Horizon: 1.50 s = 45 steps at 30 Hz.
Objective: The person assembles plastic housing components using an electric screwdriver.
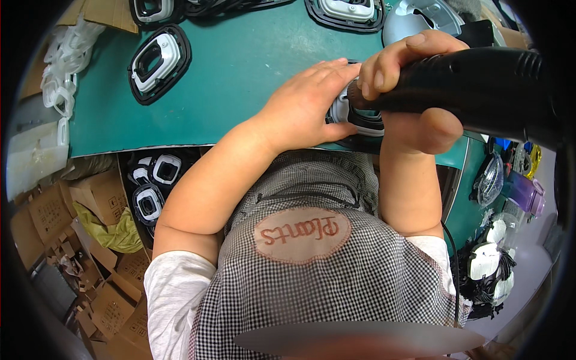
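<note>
Near the front edge of the green table lies a black-and-white plastic ring-shaped frame (341,111), partly hidden by my hands. My left hand (312,102) grips it from the left, the thumb along its near side and the fingers reaching over its far side. In my right hand (399,66) is a black corded electric screwdriver (480,84), fingers wrapped over its body and thumb beneath. The tool points left, its front end over the frame. Where its tip meets the frame cannot be made out.
A similar frame (159,63) lies at the table's left, and another frame (349,12) at the back. Beside it is a pale blue plastic shell (420,21). Clear plastic parts (63,78) hang at the left edge. Cardboard boxes (102,192) and an open drawer of frames (150,198) sit below.
</note>
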{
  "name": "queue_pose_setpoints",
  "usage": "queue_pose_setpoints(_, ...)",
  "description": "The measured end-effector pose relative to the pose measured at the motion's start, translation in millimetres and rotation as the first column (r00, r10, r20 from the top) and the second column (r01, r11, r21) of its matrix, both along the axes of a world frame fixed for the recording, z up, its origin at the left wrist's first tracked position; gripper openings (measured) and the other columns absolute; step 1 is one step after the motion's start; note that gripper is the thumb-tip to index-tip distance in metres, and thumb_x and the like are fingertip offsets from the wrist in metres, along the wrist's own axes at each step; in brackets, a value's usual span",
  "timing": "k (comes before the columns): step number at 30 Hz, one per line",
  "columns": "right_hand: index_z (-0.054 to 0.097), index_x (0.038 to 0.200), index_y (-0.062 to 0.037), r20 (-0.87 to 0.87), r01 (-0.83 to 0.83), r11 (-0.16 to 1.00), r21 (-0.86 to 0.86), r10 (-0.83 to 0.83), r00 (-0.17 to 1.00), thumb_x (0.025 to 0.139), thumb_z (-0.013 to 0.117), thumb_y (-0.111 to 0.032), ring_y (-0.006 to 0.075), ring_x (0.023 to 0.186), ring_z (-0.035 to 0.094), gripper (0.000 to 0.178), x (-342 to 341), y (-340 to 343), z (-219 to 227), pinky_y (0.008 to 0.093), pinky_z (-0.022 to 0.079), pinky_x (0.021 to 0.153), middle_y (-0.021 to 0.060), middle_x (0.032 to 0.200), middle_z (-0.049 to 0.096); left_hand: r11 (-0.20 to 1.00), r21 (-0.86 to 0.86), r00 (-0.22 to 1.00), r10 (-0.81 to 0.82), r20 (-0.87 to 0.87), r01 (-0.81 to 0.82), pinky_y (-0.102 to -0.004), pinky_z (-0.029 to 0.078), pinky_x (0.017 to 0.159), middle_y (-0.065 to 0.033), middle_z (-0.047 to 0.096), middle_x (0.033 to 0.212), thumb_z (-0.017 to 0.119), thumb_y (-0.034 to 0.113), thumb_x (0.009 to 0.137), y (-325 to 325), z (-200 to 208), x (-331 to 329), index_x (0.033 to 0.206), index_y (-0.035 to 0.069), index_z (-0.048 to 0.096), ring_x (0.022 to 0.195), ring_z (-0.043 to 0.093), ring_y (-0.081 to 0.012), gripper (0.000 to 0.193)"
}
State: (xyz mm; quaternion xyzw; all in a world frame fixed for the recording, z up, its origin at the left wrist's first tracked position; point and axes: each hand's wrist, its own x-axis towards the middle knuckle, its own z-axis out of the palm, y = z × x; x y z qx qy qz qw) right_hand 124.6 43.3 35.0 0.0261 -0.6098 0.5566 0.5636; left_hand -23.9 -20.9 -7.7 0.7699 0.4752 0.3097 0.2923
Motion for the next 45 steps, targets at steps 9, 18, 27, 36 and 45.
queue_pose_setpoints(9,0.045,0.115,0.0009,-0.126,0.117,0.971,-0.21,-0.145,0.981,0.072,0.081,-0.033,0.02,0.056,0.055,0.065,-4,-19,3,0.0272,0.046,0.05,0.0129,0.073,0.057,0.994,0.102,0.999,0.042,-0.004,-0.041,-0.0414,0.037,0.105,-0.0153,0.054,0.127,0.079,0.025,0.066,1,-1,-1,0.129,0.007,0.046,0.125,0.046,-0.0333,0.074)
queue_pose_setpoints(18,0.052,0.119,-0.0054,-0.192,0.212,0.962,-0.174,-0.244,0.95,0.075,0.061,-0.068,0.0205,0.063,0.052,0.077,54,-23,38,0.0347,0.043,0.061,0.0082,0.08,0.052,0.969,0.232,0.985,-0.043,-0.165,0.081,-0.0492,0.037,0.102,-0.0205,0.047,0.133,0.075,0.03,0.069,-5,2,-6,0.108,0.019,0.062,0.125,0.043,-0.0402,0.042)
queue_pose_setpoints(27,0.05,0.117,-0.0029,-0.213,0.315,0.927,-0.202,-0.356,0.91,0.076,0.064,-0.064,0.0175,0.057,0.051,0.075,65,-24,44,0.0315,0.045,0.056,0.0072,0.075,0.049,0.94,0.324,0.929,0.024,-0.369,0.104,-0.0485,0.04,0.097,-0.0203,0.05,0.127,0.075,0.031,0.068,11,58,-52,0.089,0.011,0.06,0.119,0.048,-0.0394,0.033)
queue_pose_setpoints(36,0.046,0.111,-0.005,-0.021,0.484,0.807,-0.339,-0.521,0.853,0.077,0.064,-0.063,0.0165,0.054,0.052,0.07,49,-14,21,0.0288,0.046,0.052,0.0067,0.073,0.051,0.864,0.206,0.714,0.497,-0.494,-0.459,-0.0422,0.035,0.105,-0.0211,0.055,0.122,0.067,0.027,0.076,122,235,-177,0.11,0.008,0.065,0.122,0.044,-0.0389,0.039)
queue_pose_setpoints(45,0.043,0.113,-0.0043,-0.022,0.346,0.788,-0.51,-0.413,0.91,0.072,0.074,-0.052,0.0184,0.057,0.052,0.07,40,-1,-1,0.0297,0.047,0.053,0.0078,0.072,0.051,0.7,0.375,0.624,0.713,-0.319,-0.608,-0.039,0.045,0.093,-0.0178,0.061,0.118,0.061,0.039,0.082,220,146,-307,0.125,0.013,0.056,0.109,0.058,-0.0323,0.051)
